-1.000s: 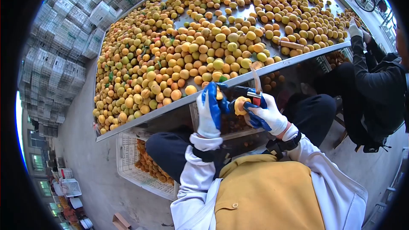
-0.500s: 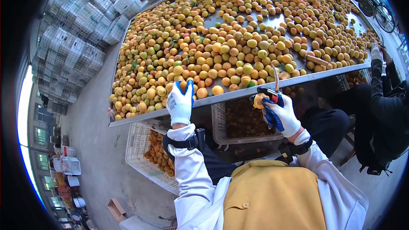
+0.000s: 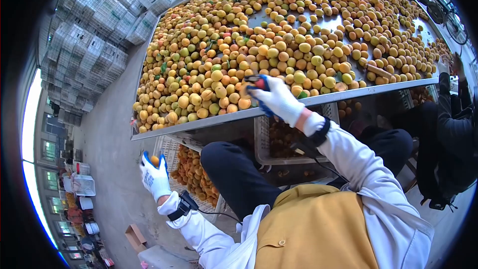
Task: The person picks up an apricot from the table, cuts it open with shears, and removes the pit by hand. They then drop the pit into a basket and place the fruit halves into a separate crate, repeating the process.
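Observation:
My left hand (image 3: 156, 178), in a white glove with blue fingertips, is closed round an orange apricot (image 3: 155, 161). It is off the table's front left corner, beside a white crate (image 3: 164, 145) of split apricots (image 3: 191, 169). My right hand (image 3: 279, 100), gloved alike, grips a pliers-like hand tool (image 3: 259, 83) with red and black parts, blurred by motion. An orange piece overlaps the tool's front end. That hand is above the front edge of the metal table (image 3: 219, 118), which is spread with whole apricots (image 3: 214, 77).
Under the table stands another crate (image 3: 260, 142) with split fruit. A wooden stick (image 3: 379, 71) lies among the apricots. Far right, a person in dark clothes (image 3: 455, 114) sits at the table. Stacked crates (image 3: 84, 52) rise at the left; a cardboard box (image 3: 135, 238) is on the floor.
My left hand has left the apricots at the table edge and moved left and down, now with an apricot in it. My right hand has swung left and up with the tool.

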